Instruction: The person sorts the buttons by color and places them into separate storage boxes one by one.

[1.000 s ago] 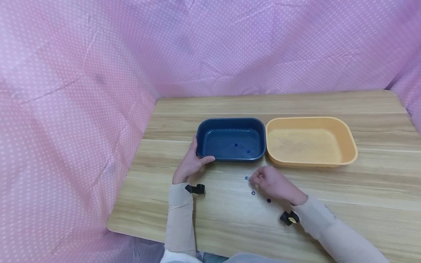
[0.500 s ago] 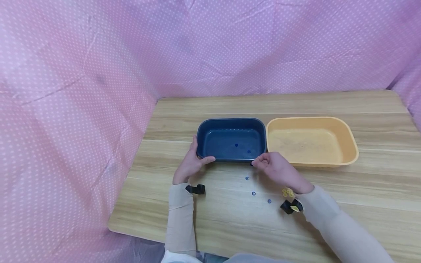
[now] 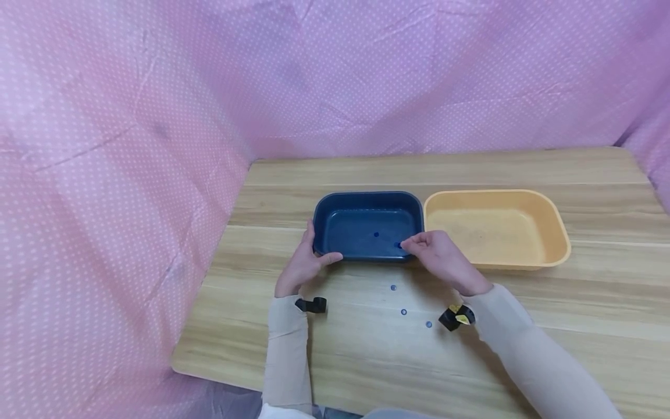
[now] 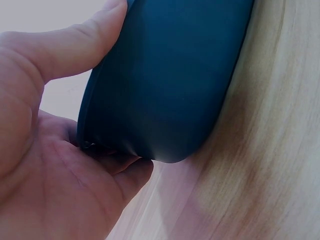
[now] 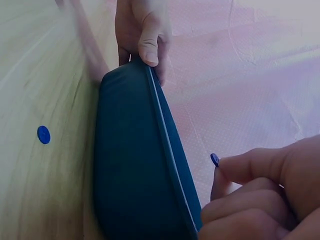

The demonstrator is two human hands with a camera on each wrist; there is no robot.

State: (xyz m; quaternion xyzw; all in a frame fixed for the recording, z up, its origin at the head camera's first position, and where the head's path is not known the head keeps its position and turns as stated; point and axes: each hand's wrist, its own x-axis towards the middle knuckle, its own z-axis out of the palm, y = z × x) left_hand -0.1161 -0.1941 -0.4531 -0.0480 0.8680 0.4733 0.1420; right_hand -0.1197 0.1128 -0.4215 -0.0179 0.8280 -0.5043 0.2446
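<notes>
The blue bin (image 3: 350,227) sits on the wooden table (image 3: 356,361), held at its near-left corner by the left hand (image 3: 303,265), whose thumb presses the near rim while the fingers wrap against the outer side wall and lower edge. Over the bin's near-right corner, the right hand (image 3: 439,253) pinches a small blue button (image 5: 214,159) between thumb and forefinger; the right wrist view shows the button higher than the near rim and apart from it. Inside the bin, one dark button (image 3: 376,234) lies right of the middle, and another shows partly beside the pinching fingertips. Right of the bin stands the yellow bin (image 3: 489,233), so close that whether the rims touch cannot be told. Three loose buttons (image 3: 403,312) trail from just outside the bin's near wall toward the person, slanting rightward, the last one near the black wrist device (image 3: 449,319). A strip of wood separates the bin's far wall from the table's back edge, where the pink curtain (image 3: 335,87) rises; a wider stretch runs from its near wall to the front edge, and the table's left edge is well apart from it.
</notes>
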